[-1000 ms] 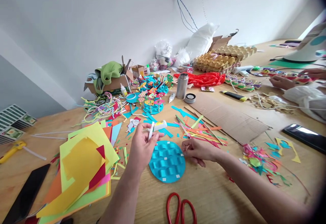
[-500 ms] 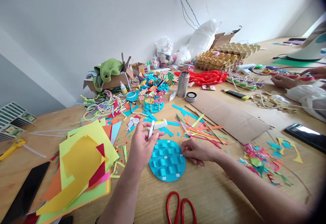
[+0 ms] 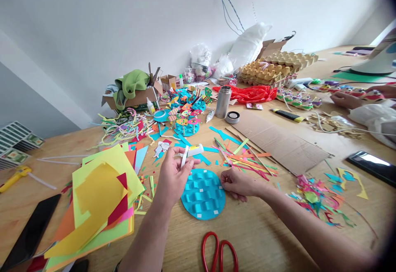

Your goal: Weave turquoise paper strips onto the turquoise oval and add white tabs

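Note:
A round blue paper disc (image 3: 202,200) with raised wavy strips and several small white squares lies on the table before me. My left hand (image 3: 175,173), above its upper left edge, pinches a narrow white strip (image 3: 185,156). At the disc's right edge, by a white square, the fingers of my right hand (image 3: 236,184) are pressed together; whatever they hold is too small to make out. Behind my left hand is a white glue bottle (image 3: 196,150). Red-handled scissors (image 3: 219,252) lie nearest to me.
Coloured paper sheets (image 3: 99,198) are stacked at left. Paper strips (image 3: 244,156), a cardboard sheet (image 3: 281,142) and a phone (image 3: 373,167) lie to the right. A metal flask (image 3: 223,102) stands behind. Another person's hand (image 3: 346,99) is at far right.
The view has shifted very slightly. Both hands keep nearly the same place and grip, and the disc has not visibly moved.

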Demonstrator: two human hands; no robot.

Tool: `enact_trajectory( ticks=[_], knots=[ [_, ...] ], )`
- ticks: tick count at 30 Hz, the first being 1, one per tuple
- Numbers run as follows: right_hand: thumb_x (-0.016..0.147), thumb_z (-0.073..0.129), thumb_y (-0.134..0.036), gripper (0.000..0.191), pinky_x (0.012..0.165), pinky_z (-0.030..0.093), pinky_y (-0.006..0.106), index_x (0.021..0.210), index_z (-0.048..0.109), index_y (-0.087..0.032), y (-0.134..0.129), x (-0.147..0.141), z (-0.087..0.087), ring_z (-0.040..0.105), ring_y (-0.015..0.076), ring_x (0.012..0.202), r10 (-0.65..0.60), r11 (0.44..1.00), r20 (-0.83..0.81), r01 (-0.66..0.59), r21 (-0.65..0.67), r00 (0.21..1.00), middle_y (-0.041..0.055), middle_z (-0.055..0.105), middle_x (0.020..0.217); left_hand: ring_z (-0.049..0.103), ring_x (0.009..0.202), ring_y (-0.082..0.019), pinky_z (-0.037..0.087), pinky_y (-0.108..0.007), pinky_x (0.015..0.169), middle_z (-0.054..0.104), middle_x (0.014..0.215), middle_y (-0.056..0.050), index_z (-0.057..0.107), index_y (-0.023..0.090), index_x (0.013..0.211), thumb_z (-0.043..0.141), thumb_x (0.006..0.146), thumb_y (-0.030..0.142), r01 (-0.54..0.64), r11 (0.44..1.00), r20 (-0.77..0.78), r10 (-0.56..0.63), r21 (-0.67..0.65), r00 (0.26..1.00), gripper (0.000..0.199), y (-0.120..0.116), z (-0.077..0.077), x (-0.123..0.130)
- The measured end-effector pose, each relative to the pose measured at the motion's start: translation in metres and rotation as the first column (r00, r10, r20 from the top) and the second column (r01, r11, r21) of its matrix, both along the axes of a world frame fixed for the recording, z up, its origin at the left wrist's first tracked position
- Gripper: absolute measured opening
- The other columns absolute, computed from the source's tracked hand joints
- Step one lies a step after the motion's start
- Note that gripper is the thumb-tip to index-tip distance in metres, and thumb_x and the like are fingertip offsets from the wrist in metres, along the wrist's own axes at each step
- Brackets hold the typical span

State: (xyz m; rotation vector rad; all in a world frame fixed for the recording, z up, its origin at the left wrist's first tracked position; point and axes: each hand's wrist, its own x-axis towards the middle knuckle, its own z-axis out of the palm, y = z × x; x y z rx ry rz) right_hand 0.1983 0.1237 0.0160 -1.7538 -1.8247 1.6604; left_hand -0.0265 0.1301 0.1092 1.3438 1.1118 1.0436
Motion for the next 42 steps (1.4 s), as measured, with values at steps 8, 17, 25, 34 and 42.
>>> enact_trajectory(
  ticks=[8,17,25,34,42],
  knots=[
    [0.082,0.052,-0.024,0.013,0.032,0.037,0.019,0.072,0.045,-0.022,-0.002,-0.004,0.004,0.05,0.0103,0.033,0.022,1.0,0.051,-0.023,0.014,0.998,-0.0068,0.054,0.043,0.071,0.079,-0.02,0.05,-0.027,0.064,0.074,0.081,-0.006,0.041,0.022,0.097,0.062,0.081,0.03,0.006,1.0,-0.003,-0.006,0.014,1.0,0.027,0.0,-0.002,-0.001],
    [0.081,0.055,-0.023,0.016,0.031,0.035,0.019,0.07,0.044,-0.022,0.002,-0.008,-0.005,0.05,0.0123,0.031,-0.032,0.999,0.173,0.026,0.034,0.984,-0.007,0.048,0.036,0.071,0.082,-0.021,0.05,-0.027,0.065,0.074,0.082,-0.006,0.04,0.022,0.096,0.062,0.082,0.03,0.006,1.0,-0.01,-0.006,-0.005,1.0,0.028,0.0,0.001,0.0],
    [0.078,0.063,-0.026,0.023,0.03,0.028,0.018,0.067,0.043,-0.023,0.002,-0.005,-0.008,0.046,0.0113,0.03,-0.122,0.991,0.227,0.107,0.079,0.966,-0.0083,0.045,0.035,0.068,0.07,-0.017,0.048,-0.025,0.06,0.075,0.078,-0.007,0.042,0.021,0.095,0.066,0.08,0.034,0.053,0.998,0.076,-0.051,-0.017,0.996,0.031,-0.001,0.002,0.0],
    [0.087,0.053,-0.041,0.028,0.04,0.035,0.019,0.069,0.047,-0.021,-0.041,-0.021,0.034,0.048,0.0081,0.043,-0.119,0.896,-0.088,0.145,0.42,0.989,-0.0046,0.052,0.057,0.068,0.067,-0.019,0.045,-0.026,0.058,0.075,0.078,-0.012,0.044,0.019,0.095,0.056,0.085,0.036,0.138,0.983,0.288,-0.099,-0.119,0.952,0.023,-0.004,0.004,-0.001],
    [0.088,0.053,-0.048,0.03,0.049,0.041,0.023,0.083,0.057,-0.019,-0.042,-0.04,0.083,0.05,0.0112,0.057,-0.153,0.734,-0.472,0.42,0.533,0.868,-0.0018,0.053,0.067,0.068,0.067,-0.019,0.045,-0.026,0.061,0.075,0.076,-0.009,0.045,0.02,0.09,0.056,0.085,0.038,0.288,0.955,0.156,-0.274,-0.071,0.949,0.022,-0.012,0.007,0.004]
  ],
)
